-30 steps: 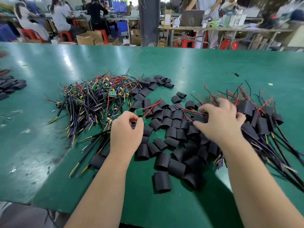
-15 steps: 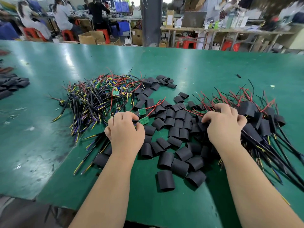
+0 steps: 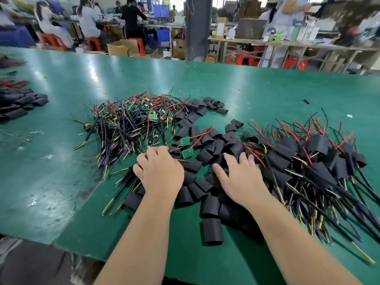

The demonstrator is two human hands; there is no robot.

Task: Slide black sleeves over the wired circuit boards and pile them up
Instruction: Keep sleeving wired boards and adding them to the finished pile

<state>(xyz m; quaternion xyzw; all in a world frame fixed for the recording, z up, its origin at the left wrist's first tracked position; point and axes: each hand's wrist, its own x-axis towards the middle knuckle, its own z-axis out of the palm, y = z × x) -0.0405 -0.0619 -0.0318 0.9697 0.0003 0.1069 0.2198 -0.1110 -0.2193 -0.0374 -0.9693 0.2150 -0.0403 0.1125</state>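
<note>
A tangle of bare wired circuit boards lies left of centre on the green table. Loose black sleeves are spread across the middle. To the right, sleeved boards form a heap with their wires trailing toward me. My left hand has its fingers curled down on wires at the near edge of the bare pile, beside two small green boards; what lies under the palm is hidden. My right hand, blurred, hovers with fingers spread over the loose sleeves, left of the sleeved heap.
More black sleeves lie at the far left of the table. A stray black piece sits at the back right. The table's front edge runs close below my forearms. People work at benches behind the table.
My right hand has left the sleeved heap, moved left and toward me, and opened its fingers over the loose sleeves. My left hand stays curled at the bare pile's edge.
</note>
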